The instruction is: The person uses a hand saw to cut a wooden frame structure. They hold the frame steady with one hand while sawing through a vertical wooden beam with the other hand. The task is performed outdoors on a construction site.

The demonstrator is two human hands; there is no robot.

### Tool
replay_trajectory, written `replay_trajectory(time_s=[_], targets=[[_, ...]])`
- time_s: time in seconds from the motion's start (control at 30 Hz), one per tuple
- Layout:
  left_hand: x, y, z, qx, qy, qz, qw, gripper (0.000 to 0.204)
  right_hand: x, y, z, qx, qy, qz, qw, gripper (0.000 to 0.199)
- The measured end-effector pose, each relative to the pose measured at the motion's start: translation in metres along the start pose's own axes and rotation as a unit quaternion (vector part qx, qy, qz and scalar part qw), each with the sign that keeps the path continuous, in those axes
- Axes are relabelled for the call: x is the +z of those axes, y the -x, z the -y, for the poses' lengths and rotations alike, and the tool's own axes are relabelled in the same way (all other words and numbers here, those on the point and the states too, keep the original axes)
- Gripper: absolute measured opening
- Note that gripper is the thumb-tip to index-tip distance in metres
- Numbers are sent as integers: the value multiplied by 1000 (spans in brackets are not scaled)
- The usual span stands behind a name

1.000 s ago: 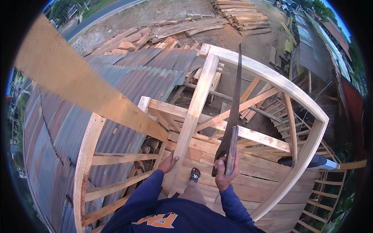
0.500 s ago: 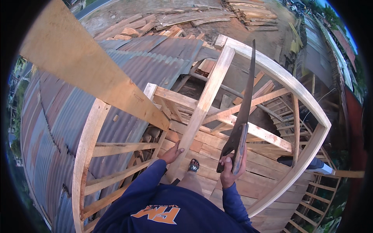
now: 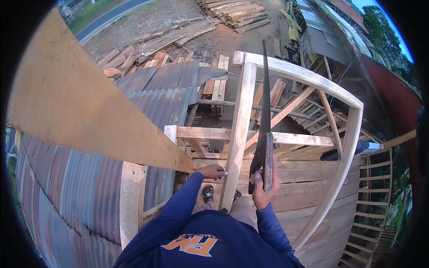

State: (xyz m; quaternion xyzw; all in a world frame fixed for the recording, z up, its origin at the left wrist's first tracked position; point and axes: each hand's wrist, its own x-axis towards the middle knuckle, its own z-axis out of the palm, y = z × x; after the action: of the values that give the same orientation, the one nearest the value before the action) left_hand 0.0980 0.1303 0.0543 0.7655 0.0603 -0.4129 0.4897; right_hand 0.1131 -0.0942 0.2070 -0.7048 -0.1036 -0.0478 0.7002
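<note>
wooden saw handle upright in right hand; left hand touches post.

Outdoor daylight, corrugated metal roof, stacked lumber, dirt ground

One handsaw, blade up, centre frame; two hands: left hand, right hand; two sandalled feet, lower centre; one long upright post, centre; one wide plank, left; one curved timber frame, right; two lumber piles, top
</note>
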Motion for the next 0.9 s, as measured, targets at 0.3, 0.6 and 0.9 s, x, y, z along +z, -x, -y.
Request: replay_trajectory(time_s=[0.3, 0.6, 0.9], targets=[[-163, -31, -94, 225, 130, -468, 844, 27, 35, 2, 2, -1, 57, 18, 998, 65], [-267, -48, -218, 354, -22, -605, 713, 28, 67, -27, -19, -13, 47, 23, 999, 67], [-320, -78, -245, 359, -110, -589, 716, 29, 92, -50, -40, -92, 50, -3, 994, 70]])
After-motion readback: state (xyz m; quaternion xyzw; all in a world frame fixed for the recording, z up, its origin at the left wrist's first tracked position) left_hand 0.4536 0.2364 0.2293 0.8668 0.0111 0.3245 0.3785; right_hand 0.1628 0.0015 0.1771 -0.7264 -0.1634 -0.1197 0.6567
